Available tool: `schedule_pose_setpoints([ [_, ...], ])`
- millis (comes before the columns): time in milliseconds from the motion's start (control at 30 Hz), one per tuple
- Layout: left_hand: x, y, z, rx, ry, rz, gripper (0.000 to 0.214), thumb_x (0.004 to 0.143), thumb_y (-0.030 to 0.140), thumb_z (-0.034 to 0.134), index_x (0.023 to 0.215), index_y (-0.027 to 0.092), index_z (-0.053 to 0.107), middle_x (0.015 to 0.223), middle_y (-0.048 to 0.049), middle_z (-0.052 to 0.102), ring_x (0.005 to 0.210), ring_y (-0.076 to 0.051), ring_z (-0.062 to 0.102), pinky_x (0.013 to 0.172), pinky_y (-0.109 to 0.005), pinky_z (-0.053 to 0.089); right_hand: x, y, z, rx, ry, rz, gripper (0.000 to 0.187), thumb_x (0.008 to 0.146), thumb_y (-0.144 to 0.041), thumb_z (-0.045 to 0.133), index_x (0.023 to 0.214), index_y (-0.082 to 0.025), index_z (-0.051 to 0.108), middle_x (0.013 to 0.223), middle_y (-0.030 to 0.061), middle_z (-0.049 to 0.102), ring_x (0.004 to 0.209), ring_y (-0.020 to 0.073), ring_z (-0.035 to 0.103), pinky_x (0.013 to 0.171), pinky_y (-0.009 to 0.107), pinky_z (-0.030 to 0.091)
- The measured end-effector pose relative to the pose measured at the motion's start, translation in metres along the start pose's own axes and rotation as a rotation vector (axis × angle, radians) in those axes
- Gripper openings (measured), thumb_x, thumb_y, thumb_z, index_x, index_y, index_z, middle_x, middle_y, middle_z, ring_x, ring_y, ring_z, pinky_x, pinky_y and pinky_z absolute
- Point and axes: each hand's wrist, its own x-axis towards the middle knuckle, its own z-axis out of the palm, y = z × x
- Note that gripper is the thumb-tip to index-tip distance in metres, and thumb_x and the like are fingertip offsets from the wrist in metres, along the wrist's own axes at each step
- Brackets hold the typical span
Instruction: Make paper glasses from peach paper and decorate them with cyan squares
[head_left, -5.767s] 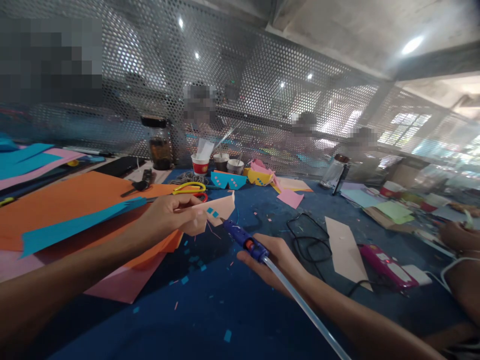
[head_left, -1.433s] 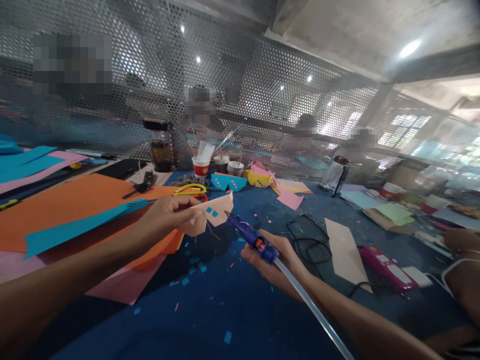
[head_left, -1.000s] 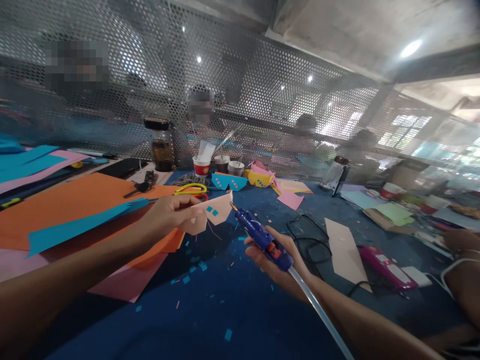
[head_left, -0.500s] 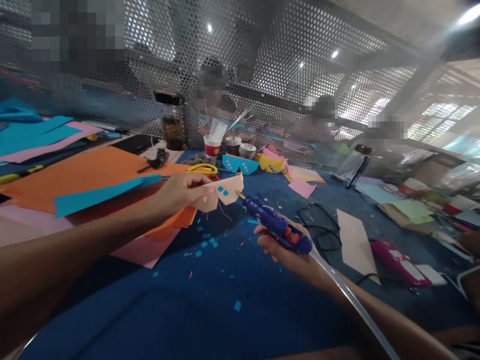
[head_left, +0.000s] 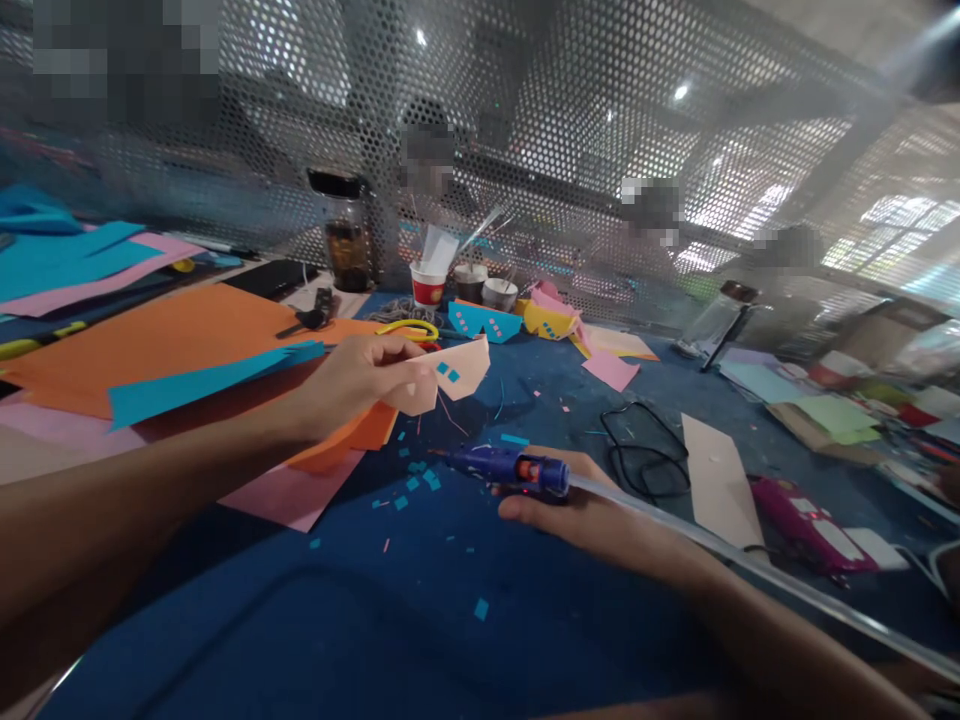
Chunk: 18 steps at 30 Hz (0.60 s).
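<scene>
My left hand is closed on a folded peach paper piece with small blue squares stuck on it, held above the blue table. My right hand grips a blue hot glue gun, now low near the tabletop with its nozzle pointing left. A long clear glue stick runs back from the gun along my right forearm. Small blue paper bits lie scattered under the nozzle.
Orange, blue and pink paper sheets cover the left. Yellow scissors, paper cups, a jar and folded paper pieces stand at the back by a perforated metal screen. A black cable, a peach strip and a pink device lie right.
My right hand has lowered the glue gun from the paper piece's edge down toward the table, turning its nozzle to the left. My left hand keeps the paper piece raised. The camera tilted down slightly.
</scene>
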Motion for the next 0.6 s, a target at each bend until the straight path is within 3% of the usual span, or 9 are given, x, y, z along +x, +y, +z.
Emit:
schedule_pose_setpoints([
  [267,0.0,-0.001,0.001,-0.016,0.011,-0.005,0.037,0.072,0.05,0.08,0.087,0.017,0.076,0.084,-0.0056,0.078,0.077,-0.021,0.07,0.072,-0.032,0.051,0.004,0.006,0.003,-0.119,0.007,-0.066,0.03,0.094,-0.046,0.079,0.083,-0.021,0.065,0.076,-0.0041,0.059,0.067,0.0115,0.045,0.056,0.023,0.038],
  [600,0.001,0.001,0.002,-0.003,0.014,-0.004,0.037,0.069,0.05,0.079,0.083,0.016,0.075,0.081,-0.0046,0.078,0.076,-0.02,0.07,0.072,-0.031,0.049,0.002,-0.001,0.005,-0.183,0.001,-0.091,0.03,0.096,-0.04,0.076,0.079,-0.021,0.06,0.073,-0.0049,0.056,0.065,0.0106,0.046,0.054,0.023,0.036],
])
